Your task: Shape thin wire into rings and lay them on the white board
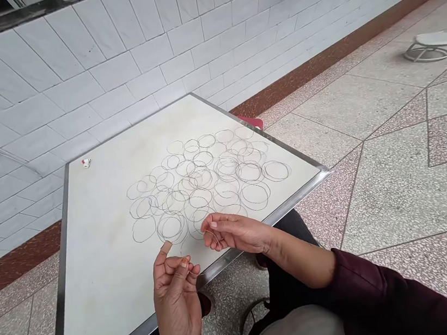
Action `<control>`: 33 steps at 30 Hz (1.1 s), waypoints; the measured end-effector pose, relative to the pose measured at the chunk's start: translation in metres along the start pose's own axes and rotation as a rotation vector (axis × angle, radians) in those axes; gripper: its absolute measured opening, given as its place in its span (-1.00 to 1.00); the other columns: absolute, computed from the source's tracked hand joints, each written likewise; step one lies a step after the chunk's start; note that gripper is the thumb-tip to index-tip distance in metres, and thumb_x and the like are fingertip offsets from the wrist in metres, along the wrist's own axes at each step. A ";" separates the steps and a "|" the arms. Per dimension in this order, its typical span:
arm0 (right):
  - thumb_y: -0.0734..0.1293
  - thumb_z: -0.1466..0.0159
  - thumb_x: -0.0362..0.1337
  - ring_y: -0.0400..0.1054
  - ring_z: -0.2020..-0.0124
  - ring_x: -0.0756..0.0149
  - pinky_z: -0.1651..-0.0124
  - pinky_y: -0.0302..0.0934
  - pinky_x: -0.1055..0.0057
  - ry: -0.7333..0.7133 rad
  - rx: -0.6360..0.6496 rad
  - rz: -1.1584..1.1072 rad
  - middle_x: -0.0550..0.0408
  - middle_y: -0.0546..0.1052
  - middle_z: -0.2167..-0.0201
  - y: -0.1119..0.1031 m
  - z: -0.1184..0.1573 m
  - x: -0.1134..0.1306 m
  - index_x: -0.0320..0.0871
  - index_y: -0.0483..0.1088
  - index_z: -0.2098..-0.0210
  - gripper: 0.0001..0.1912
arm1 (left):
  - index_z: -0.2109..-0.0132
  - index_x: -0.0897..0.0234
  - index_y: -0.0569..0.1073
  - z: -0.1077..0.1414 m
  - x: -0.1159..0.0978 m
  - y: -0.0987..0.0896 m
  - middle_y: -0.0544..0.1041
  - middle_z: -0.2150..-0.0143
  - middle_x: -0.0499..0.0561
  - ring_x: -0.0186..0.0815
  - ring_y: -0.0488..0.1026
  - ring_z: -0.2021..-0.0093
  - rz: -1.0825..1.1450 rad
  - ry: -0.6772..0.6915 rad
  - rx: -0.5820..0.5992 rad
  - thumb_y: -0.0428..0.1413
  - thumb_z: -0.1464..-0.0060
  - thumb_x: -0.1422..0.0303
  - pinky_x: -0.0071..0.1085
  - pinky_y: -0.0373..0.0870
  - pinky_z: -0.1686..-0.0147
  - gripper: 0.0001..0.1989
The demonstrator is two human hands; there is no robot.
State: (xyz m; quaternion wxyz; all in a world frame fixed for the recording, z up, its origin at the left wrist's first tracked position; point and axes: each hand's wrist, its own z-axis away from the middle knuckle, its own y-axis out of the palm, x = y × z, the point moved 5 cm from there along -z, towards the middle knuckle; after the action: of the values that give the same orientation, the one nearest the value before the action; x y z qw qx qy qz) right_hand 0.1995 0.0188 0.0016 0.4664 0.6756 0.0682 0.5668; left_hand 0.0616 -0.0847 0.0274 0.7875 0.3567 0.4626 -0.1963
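My left hand (177, 291) is at the table's near edge, its thumb and a finger pinched on a thin wire ring. A tan wrap covers the raised forefinger's tip. Opposite it, my right hand (238, 232) has its fingers curled, and a thin arc of wire (217, 239) crosses them. That arc looks like part of the same ring; much of it is too fine to follow. Beyond both hands many thin dark wire rings (199, 198) lie spread and overlapping on the white table (102, 249).
A metal rim (293, 198) edges the table, which stands near a white tiled wall (114, 91). A small white and red figure (87, 163) sits at its far left corner. Something red (254, 123) shows behind the table. A low round stool (433, 41) stands far right on the floor.
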 end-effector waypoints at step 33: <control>0.55 -0.15 -0.16 0.13 0.52 0.57 0.49 -0.06 0.60 -0.012 -0.109 -0.195 0.20 0.37 0.50 -0.008 -0.014 -0.022 -0.22 0.49 0.30 -0.71 | -0.07 0.13 0.51 -0.013 0.001 0.001 0.49 0.41 -0.15 -0.43 0.44 0.40 -0.025 0.008 0.025 0.43 0.18 0.40 -0.48 0.47 0.33 -0.41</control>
State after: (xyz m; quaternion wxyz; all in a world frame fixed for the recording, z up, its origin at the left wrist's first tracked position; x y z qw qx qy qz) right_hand 0.1835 0.0177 -0.0204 0.5557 0.6430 0.0999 0.5174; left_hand 0.0547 -0.0745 0.0229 0.7788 0.3614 0.4675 -0.2103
